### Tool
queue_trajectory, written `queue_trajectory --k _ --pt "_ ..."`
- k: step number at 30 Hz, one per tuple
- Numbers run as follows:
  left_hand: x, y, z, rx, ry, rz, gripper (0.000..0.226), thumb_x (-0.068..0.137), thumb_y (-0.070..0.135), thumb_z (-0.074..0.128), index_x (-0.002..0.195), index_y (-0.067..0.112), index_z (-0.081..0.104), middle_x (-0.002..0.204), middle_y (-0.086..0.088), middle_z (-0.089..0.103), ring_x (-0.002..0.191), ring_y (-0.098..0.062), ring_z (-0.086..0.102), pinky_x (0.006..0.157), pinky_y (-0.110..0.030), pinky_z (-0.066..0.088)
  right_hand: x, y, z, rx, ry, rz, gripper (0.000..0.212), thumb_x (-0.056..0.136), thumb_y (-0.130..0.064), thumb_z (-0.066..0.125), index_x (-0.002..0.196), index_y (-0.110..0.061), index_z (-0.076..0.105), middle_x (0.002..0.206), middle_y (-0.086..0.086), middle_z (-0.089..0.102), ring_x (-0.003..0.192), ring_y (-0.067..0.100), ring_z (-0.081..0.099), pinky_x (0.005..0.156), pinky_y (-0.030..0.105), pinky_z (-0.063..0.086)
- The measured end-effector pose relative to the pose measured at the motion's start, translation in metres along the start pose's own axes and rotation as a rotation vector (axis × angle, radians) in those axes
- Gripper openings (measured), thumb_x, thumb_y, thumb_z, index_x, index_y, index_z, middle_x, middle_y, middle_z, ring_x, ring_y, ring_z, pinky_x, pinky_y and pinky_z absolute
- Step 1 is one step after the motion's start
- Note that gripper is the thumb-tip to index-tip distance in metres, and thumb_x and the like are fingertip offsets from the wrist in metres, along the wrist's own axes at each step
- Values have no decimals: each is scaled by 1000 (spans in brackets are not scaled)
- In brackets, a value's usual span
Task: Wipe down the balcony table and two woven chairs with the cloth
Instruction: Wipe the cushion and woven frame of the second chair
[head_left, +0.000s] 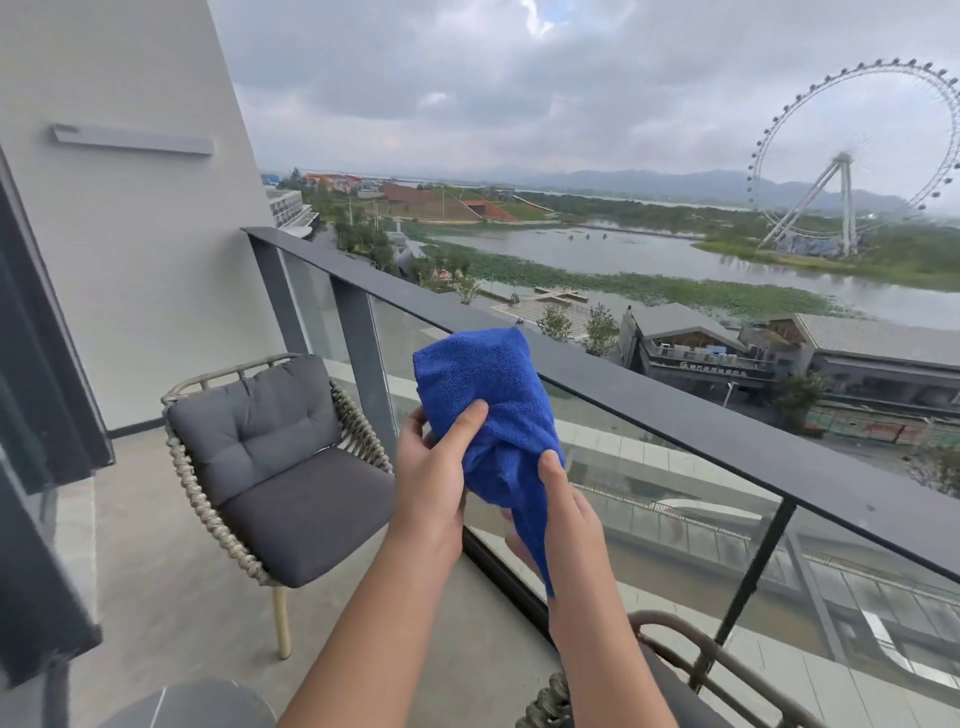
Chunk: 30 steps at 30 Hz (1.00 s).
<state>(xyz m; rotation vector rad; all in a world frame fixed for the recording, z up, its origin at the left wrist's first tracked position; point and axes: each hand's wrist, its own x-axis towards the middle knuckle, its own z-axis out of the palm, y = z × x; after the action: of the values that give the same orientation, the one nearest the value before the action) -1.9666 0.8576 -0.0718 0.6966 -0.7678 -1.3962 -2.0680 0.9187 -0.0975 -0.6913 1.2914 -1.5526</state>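
Right in front of the glass railing (675, 410), both hands are bunched up on the blue microfiber cloth (488, 410): left hand (434, 478) pinching its side, right hand (563, 519) gripping the lower end. Round dark tabletop (192, 706) sits below-left of the railing, cushioned woven chair (275, 467) further left.

A single head-worn view looks forward and slightly down across the balcony railing (623, 395), hands close.

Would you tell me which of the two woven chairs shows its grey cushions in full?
The far chair by the wall, left of the hands: both cushions show. Of the near chair at the bottom edge, only part of the frame shows.
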Motion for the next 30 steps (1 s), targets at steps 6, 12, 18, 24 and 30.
queue_trajectory --k 6,12,18,24,30 --pt "-24 9 11 -28 18 28 44 89 13 76 129 7 59 119 -15 73 107 -35 72 97 -54 56 -16 -10 -8 112 -71 -35 33 99 -47 62 116 -19 68 116 -2 76 108 16 73 88 36 60" --pt "-24 20 13 -92 51 77 48 88 14 78 130 6 57 123 -15 72 111 -35 71 103 -57 52 -26 -21 -3 148 -30 -153 29 100 -33 64 123 -14 64 113 3 77 107 24 73 95 46 60" --pt "8 31 6 -134 57 69 43 90 16 76 128 9 57 116 -9 75 104 -27 74 87 -41 61 -11 -25 17 93 10 -210 27 99 -30 66 123 -18 65 112 -1 73 96 10 71 90 41 62" --pt "72 40 -38 -157 68 -24 42 90 12 74 128 3 57 118 -14 74 106 -31 73 94 -46 58 32 0 69 58 89 -181 28 97 -34 68 120 -17 67 117 3 72 103 15 70 87 39 62" --pt "154 69 -95 -189 52 -71 36 91 8 69 127 6 62 120 -15 73 109 -34 71 93 -46 56 78 29 166 60 75 -169 32 98 -34 66 124 -15 66 120 6 72 106 18 73 85 39 61"
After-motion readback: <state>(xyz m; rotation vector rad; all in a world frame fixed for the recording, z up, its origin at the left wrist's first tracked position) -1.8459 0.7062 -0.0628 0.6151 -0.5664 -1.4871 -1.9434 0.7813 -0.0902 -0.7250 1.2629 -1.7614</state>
